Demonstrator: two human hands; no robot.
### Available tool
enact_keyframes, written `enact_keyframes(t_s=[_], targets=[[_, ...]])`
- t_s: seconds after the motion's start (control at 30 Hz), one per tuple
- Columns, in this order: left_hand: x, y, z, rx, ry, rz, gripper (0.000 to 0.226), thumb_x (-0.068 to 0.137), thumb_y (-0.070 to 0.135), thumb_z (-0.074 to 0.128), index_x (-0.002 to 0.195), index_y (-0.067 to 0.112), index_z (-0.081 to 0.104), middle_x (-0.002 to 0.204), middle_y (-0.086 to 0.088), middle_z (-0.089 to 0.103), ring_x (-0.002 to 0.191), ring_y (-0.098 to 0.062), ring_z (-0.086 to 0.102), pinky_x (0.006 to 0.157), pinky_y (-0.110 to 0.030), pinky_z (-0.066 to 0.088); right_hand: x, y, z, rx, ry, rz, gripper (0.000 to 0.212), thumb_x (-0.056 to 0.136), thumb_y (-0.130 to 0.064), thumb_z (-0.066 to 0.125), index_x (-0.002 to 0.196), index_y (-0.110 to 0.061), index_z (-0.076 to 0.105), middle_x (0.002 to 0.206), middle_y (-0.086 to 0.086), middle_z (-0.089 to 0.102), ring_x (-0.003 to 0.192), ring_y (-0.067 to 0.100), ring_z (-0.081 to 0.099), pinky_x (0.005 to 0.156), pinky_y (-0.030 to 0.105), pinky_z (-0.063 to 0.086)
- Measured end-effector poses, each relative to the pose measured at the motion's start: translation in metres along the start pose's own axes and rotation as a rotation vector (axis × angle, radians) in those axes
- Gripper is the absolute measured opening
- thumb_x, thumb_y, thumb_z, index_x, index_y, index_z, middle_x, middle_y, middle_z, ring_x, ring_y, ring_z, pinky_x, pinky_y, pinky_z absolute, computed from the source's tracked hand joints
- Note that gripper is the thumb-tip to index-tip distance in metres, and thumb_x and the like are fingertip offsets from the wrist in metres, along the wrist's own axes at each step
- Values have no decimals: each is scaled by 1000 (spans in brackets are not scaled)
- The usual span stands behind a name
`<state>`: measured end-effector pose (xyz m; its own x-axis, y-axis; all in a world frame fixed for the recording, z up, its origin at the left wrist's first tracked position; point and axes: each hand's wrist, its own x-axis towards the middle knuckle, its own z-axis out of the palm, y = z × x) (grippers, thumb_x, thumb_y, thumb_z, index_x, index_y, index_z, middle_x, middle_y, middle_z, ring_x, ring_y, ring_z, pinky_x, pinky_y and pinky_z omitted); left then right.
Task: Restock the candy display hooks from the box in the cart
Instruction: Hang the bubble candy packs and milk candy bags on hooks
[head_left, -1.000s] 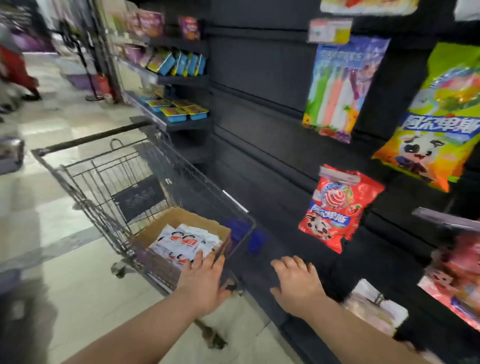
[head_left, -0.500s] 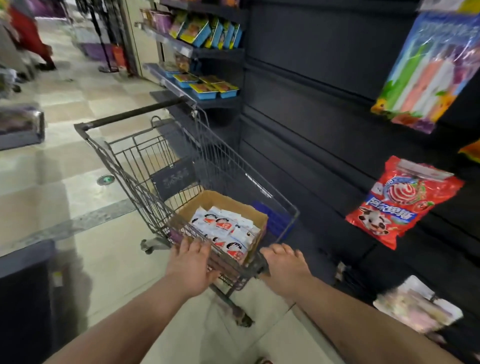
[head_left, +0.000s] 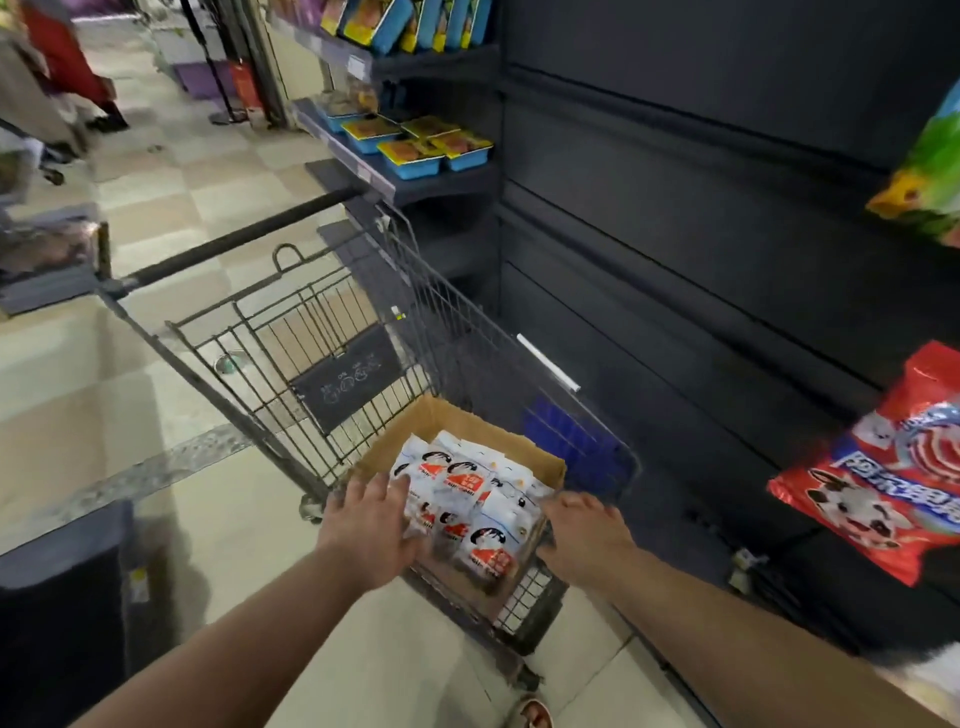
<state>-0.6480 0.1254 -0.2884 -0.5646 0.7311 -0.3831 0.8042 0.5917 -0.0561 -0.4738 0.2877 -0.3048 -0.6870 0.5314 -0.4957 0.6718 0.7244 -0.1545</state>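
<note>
Both bare forearms come in from six o'clock over the pale tiled floor (head_left: 78, 395), and here we go. The left hand (head_left: 371, 530) is out front at eleven o'clock. Its grip is wide, fingers straight and fanned, tips lying on the white-and-red candy packets (head_left: 467, 483).

The right hand (head_left: 584, 540) sits on the packets' three o'clock side, at the near right corner of the brown cardboard box (head_left: 483, 431). Its fingers bend forward, but (plenty of motion blur there) I cannot tell whether that grip has hold of anything.

The packets lie packed together in the box. The box sits in the near end of the grey wire shopping cart (head_left: 291, 332), whose black handle bar (head_left: 234, 244) runs off toward ten o'clock at the far end.

Swing to three o'clock: a red candy bag with a cartoon cow (head_left: 883, 483) hangs on the black slatted display wall (head_left: 701, 208). Above it at two o'clock is a green-and-yellow bag (head_left: 930, 171), cut off by the edge.

Up at twelve o'clock, blue plastic trays (head_left: 415, 153) sit on a dark shelf (head_left: 467, 179). Far off at eleven o'clock there is a blurred person in red (head_left: 62, 57).
</note>
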Motion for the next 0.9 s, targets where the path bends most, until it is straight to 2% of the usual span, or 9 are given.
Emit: enact_keyframes(t_s=[0.4,0.57,0.7,0.77,0.9], targets=[[89,24,8,30,-245,36,81,92,59,41,155,22,4,163,-9,3,149,-32,0,120,-51,5,72,38,-3,164,-141,67,58,95,-38,45,147,-21,27,152,8,33,135,32,36,111,46,31],[132,19,24,65,-280,134,78,91,58,42,153,20,12,160,-6,17,147,-30,13,115,-49,20,90,37,7,259,-202,149,61,94,-31,47,149,-24,21,153,10,29,136,34,35,109,45,35],[167,14,42,63,-371,246,76,91,61,39,151,20,16,158,-4,20,146,-29,15,116,-47,22,107,26,22,356,-236,235,63,94,-33,49,150,-30,20,152,11,33,135,31,38,106,40,39],[187,8,50,104,-413,308,77,91,61,39,151,20,16,158,-5,20,146,-30,15,117,-48,21,121,15,34,378,-262,305,68,93,-34,51,150,-28,17,148,12,39,130,31,44,102,41,44],[233,-8,69,135,-449,350,77,89,60,45,150,22,18,155,-3,26,144,-29,20,115,-47,24,156,-10,59,506,-297,429,62,93,-28,52,148,-18,25,134,13,50,115,31,55,90,35,49]])
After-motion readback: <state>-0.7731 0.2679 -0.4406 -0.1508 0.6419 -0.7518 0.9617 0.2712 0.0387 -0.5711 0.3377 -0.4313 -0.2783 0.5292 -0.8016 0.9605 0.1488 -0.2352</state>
